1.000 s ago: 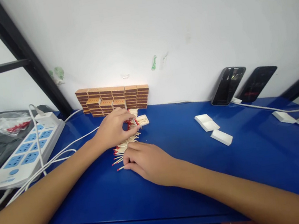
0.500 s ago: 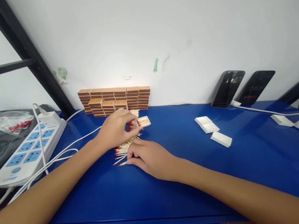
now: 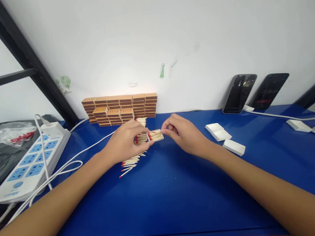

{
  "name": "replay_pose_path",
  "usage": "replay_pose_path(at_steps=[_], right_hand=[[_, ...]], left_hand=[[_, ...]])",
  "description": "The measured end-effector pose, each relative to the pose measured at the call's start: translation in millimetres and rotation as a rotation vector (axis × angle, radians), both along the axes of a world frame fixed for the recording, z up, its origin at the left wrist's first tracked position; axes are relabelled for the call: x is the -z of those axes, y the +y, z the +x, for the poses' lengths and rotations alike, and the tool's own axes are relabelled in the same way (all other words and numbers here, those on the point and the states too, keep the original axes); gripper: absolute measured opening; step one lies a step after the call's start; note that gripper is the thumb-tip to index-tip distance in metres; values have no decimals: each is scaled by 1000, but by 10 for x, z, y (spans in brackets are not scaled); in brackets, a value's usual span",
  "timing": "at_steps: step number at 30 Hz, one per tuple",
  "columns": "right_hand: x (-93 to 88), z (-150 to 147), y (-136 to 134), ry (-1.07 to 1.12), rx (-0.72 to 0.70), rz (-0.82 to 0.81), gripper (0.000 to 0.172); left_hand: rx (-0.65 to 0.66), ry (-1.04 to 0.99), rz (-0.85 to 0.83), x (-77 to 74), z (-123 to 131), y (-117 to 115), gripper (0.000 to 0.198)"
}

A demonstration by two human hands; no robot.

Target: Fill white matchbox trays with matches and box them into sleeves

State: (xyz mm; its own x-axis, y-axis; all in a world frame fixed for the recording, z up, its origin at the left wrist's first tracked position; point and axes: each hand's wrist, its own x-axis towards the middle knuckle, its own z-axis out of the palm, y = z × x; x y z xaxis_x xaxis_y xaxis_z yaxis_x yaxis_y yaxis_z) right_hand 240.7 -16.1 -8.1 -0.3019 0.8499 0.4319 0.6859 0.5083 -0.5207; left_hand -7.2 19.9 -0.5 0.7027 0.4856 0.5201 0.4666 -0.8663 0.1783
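My left hand (image 3: 127, 141) grips a small white matchbox tray (image 3: 155, 140) at its left end, between thumb and fingers. Red-tipped matches (image 3: 157, 136) lie inside the tray, their heads towards the left. At the tray's right end, my right hand (image 3: 182, 133) pinches the pale ends of one or more matches laid over the tray; how many is too small to tell. A loose pile of red-headed matches (image 3: 131, 161) spreads on the blue table under and beside my left hand, which hides part of it.
Stacked brown matchboxes (image 3: 122, 106) stand against the wall. White empty trays (image 3: 234, 147) lie to the right. Two phones (image 3: 239, 94) lean at the back right. A white power strip (image 3: 31, 164) with cables and a bag with red bits (image 3: 14, 133) are at left.
My right hand has moved from the near edge of the match pile up and right to the tray, carrying matches. My left hand still holds the tray, shifted slightly nearer.
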Motion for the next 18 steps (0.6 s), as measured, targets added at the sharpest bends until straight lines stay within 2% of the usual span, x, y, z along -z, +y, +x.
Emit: replay_pose_path(at_steps=[6,14,18], right_hand=[[77,-44,-9,-34,-13,-2,7],[100,-15,-2,33,-68,53,8],[67,-152,-153,128,-62,111,9]], left_hand=[[60,-37,5,29,48,-55,27],[53,-64,-49,39,49,-57,25],[1,-60,-39,41,25,-11,25]])
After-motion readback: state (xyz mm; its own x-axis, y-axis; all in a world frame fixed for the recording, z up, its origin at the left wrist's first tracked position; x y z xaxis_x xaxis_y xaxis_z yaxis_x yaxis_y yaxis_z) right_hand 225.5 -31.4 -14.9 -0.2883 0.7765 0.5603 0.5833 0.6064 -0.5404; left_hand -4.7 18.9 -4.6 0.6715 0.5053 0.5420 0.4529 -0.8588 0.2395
